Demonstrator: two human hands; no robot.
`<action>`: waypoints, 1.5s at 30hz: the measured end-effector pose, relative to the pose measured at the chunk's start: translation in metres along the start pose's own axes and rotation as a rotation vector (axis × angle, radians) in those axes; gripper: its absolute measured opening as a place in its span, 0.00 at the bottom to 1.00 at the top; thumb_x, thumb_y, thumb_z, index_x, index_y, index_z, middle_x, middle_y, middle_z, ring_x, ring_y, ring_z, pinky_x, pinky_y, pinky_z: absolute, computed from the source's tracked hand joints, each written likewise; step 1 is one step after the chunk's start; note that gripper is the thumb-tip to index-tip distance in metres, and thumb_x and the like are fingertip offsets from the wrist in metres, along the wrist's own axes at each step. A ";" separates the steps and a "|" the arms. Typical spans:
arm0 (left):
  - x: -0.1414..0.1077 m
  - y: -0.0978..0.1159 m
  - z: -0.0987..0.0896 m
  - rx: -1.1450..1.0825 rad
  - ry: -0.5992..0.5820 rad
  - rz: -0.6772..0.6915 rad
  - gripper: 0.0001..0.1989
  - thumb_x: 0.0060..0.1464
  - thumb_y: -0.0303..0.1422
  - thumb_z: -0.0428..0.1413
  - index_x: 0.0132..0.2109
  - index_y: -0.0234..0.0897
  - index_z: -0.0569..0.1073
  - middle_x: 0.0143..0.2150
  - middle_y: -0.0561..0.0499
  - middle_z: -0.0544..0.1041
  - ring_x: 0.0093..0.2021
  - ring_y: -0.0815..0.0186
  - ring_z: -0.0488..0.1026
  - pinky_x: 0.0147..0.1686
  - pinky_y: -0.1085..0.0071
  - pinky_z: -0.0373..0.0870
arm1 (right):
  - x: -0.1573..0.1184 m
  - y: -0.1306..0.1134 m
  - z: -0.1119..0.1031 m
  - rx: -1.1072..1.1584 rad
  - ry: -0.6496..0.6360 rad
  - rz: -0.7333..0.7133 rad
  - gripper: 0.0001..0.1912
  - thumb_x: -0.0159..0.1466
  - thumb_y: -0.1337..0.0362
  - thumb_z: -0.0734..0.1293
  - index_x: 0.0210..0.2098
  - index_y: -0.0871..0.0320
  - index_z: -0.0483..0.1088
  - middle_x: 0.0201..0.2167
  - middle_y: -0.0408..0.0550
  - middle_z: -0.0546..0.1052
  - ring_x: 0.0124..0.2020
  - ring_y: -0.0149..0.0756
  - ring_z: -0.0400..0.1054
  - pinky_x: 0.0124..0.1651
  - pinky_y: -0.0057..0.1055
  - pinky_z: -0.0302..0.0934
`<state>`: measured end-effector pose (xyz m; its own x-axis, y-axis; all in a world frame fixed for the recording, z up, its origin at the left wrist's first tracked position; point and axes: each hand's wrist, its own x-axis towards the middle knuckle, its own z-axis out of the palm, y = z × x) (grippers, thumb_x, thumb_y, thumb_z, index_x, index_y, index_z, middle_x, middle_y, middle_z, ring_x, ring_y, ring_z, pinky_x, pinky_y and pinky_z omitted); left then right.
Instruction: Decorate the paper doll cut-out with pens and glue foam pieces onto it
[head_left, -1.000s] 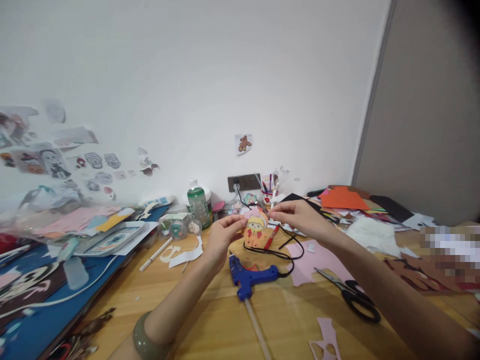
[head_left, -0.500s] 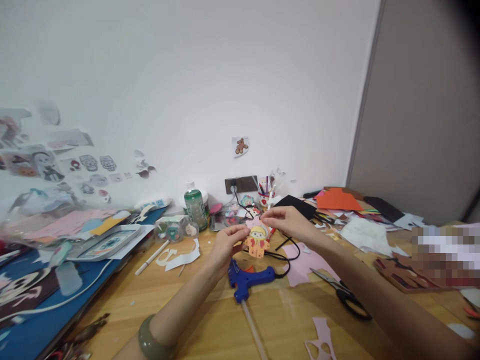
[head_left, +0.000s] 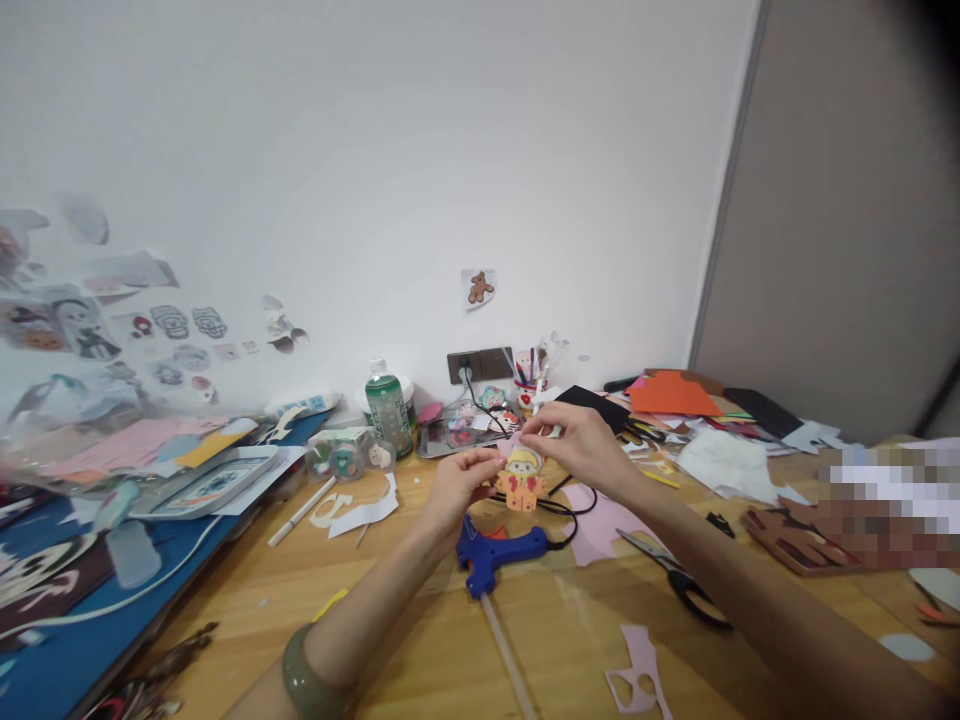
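Between my two hands hangs a small doll-shaped cutout (head_left: 523, 484) with a yellow hood, a red-and-orange outfit and a pink piece at its top. My left hand (head_left: 466, 484) pinches its left edge near the head. At the upper right, my right hand (head_left: 571, 436) has its fingers closed on the cutout's top by the pink part. Below the hands lies a blue glue gun (head_left: 499, 556) with a long glue stick (head_left: 506, 650) sticking out toward me. Its black cord runs behind the cutout.
Black-handled scissors (head_left: 686, 585) and pink foam scraps (head_left: 636, 670) lie at right. A green bottle (head_left: 390, 412) and a pen cup (head_left: 529, 395) stand by the wall. Coloured sheets (head_left: 675, 393) pile up at the back right. A blue mat (head_left: 82, 650) with a white tray (head_left: 214, 485) lies left.
The cutout has shifted slightly to the right and turned more upright. My left hand has moved a little to the right with it. The whole view has shifted slightly.
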<state>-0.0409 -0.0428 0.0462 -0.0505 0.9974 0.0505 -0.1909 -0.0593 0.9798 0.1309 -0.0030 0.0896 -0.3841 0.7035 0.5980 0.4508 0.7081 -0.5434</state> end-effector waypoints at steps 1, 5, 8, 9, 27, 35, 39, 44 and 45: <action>0.001 -0.001 0.000 -0.005 0.010 0.000 0.11 0.37 0.35 0.63 0.29 0.33 0.75 0.26 0.52 0.72 0.24 0.75 0.65 0.24 0.80 0.61 | 0.001 0.000 -0.001 0.006 0.029 0.004 0.06 0.54 0.62 0.65 0.27 0.56 0.74 0.29 0.45 0.75 0.31 0.34 0.66 0.33 0.28 0.56; 0.003 -0.002 -0.001 -0.050 0.054 0.008 0.12 0.35 0.36 0.64 0.29 0.33 0.75 0.26 0.52 0.72 0.24 0.75 0.66 0.25 0.79 0.62 | 0.006 0.002 -0.003 0.276 0.109 0.163 0.09 0.52 0.60 0.66 0.27 0.60 0.73 0.26 0.47 0.75 0.29 0.35 0.67 0.33 0.29 0.58; 0.003 -0.002 -0.001 -0.091 0.075 0.024 0.13 0.34 0.36 0.64 0.29 0.33 0.75 0.28 0.52 0.72 0.25 0.75 0.66 0.26 0.79 0.63 | 0.007 0.004 0.001 0.449 0.147 0.291 0.11 0.49 0.59 0.68 0.26 0.62 0.72 0.26 0.48 0.76 0.30 0.36 0.68 0.35 0.31 0.59; 0.003 -0.002 -0.001 -0.104 0.082 0.030 0.13 0.34 0.36 0.64 0.29 0.33 0.75 0.28 0.52 0.72 0.25 0.75 0.66 0.26 0.80 0.63 | 0.007 0.005 0.003 0.471 0.147 0.306 0.11 0.49 0.59 0.69 0.25 0.62 0.72 0.26 0.48 0.76 0.30 0.36 0.68 0.36 0.31 0.59; 0.001 0.001 0.000 -0.181 0.094 0.050 0.13 0.34 0.34 0.64 0.30 0.34 0.74 0.27 0.53 0.73 0.25 0.75 0.68 0.28 0.79 0.64 | 0.000 -0.002 0.016 0.414 0.147 0.285 0.11 0.50 0.59 0.68 0.26 0.62 0.71 0.25 0.48 0.75 0.29 0.37 0.69 0.33 0.31 0.62; 0.001 0.001 0.000 -0.182 0.079 0.042 0.11 0.36 0.34 0.64 0.30 0.34 0.73 0.27 0.54 0.72 0.26 0.75 0.68 0.28 0.79 0.65 | 0.000 0.001 0.017 0.419 0.138 0.276 0.11 0.51 0.59 0.67 0.26 0.63 0.71 0.25 0.49 0.75 0.29 0.37 0.69 0.33 0.30 0.61; 0.001 0.002 0.000 -0.184 0.076 0.043 0.11 0.36 0.33 0.64 0.30 0.34 0.73 0.27 0.54 0.72 0.27 0.75 0.68 0.28 0.79 0.65 | 0.000 0.000 0.017 0.410 0.133 0.278 0.11 0.50 0.59 0.67 0.26 0.62 0.71 0.25 0.49 0.75 0.29 0.37 0.68 0.33 0.30 0.61; 0.001 0.000 0.000 -0.190 0.068 0.043 0.12 0.36 0.33 0.64 0.31 0.33 0.73 0.28 0.53 0.72 0.27 0.75 0.68 0.28 0.79 0.65 | 0.000 0.001 0.017 0.412 0.129 0.273 0.11 0.51 0.59 0.67 0.26 0.62 0.71 0.25 0.48 0.75 0.29 0.37 0.68 0.32 0.30 0.61; 0.002 0.000 -0.001 -0.193 0.068 0.041 0.12 0.36 0.33 0.64 0.31 0.33 0.73 0.28 0.53 0.72 0.27 0.75 0.68 0.28 0.79 0.65 | 0.000 0.001 0.017 0.412 0.131 0.269 0.11 0.51 0.59 0.67 0.26 0.62 0.71 0.25 0.48 0.75 0.28 0.37 0.68 0.32 0.30 0.61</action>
<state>-0.0418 -0.0413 0.0460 -0.1267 0.9894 0.0703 -0.3711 -0.1130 0.9217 0.1179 -0.0007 0.0793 -0.1824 0.8694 0.4593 0.1544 0.4867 -0.8598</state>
